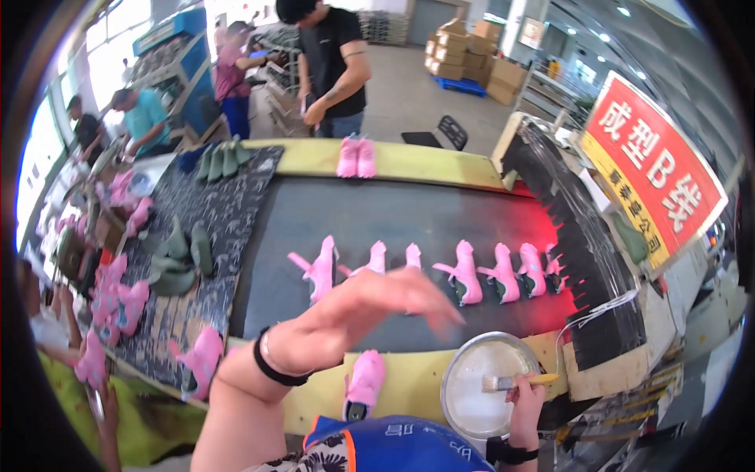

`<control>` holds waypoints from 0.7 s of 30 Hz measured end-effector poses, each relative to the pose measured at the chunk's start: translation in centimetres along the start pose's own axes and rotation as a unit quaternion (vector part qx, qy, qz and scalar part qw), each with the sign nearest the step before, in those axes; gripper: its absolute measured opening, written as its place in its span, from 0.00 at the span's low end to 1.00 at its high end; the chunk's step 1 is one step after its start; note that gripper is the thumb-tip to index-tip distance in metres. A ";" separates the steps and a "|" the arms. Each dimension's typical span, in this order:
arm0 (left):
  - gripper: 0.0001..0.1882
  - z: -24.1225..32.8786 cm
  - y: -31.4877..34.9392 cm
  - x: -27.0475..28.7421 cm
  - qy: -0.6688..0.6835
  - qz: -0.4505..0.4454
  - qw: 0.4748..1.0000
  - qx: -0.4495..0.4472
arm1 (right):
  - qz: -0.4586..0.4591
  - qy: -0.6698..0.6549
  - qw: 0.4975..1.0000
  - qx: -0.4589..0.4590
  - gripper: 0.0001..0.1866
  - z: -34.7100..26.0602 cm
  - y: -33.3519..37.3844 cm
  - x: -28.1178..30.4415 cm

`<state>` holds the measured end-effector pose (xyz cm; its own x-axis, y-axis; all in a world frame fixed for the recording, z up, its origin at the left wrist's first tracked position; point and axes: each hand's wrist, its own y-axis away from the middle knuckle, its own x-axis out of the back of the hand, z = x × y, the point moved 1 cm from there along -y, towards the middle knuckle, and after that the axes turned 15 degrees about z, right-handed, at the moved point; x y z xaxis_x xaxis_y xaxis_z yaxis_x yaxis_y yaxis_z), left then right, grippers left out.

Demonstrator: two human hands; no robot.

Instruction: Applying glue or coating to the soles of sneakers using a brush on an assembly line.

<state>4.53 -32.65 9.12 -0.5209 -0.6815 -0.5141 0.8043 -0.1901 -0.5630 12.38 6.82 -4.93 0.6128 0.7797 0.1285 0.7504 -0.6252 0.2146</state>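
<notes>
My left hand (pixel 370 303) reaches over the dark conveyor belt (pixel 377 204), fingers stretched out and slightly blurred, with nothing visible in it. It partly covers the pink shoe uppers in the middle of the belt. To its right stand other pink shoe uppers (pixel 464 274); another pink upper (pixel 321 270) lies to its left. My right hand (pixel 525 405) grips a brush (pixel 543 379) by its yellow handle. The bristles are over a round metal bowl (pixel 450 385) of white liquid. On the near yellow ledge (pixel 314 397) sits a pink shoe upper (pixel 366 377).
Green soles (pixel 174 256) and pink uppers (pixel 118 299) lie on the left side table. Two pink shoes (pixel 356 157) stand on the far ledge. A black-fringed machine opening (pixel 578 228), glowing red, bounds the belt at right. A person (pixel 334 67) stands beyond; another person's hand (pixel 106 405) is lower left.
</notes>
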 end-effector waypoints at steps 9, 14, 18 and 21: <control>0.19 3.4 -0.4 -14.8 -0.056 -0.269 0.959 -0.067 | -0.045 0.020 0.998 -0.034 0.08 5.7 -4.1 4.0; 0.18 1.6 0.0 -16.7 -0.093 -0.274 0.956 -0.053 | -0.030 -0.002 0.999 -0.023 0.08 8.1 -4.4 6.7; 0.18 0.9 0.3 -17.1 -0.115 -0.282 0.952 -0.041 | 0.005 -0.053 0.999 -0.006 0.09 8.6 -3.9 7.8; 0.17 0.9 0.9 -17.5 -0.125 -0.290 0.949 -0.021 | 0.018 -0.069 0.997 -0.008 0.09 7.6 -2.9 7.6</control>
<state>14.58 -21.53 18.15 -0.7845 -0.6176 0.0563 0.3879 -0.5596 -0.7324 16.75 14.23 -11.93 0.6678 0.7444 0.0023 0.7243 -0.6505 0.2287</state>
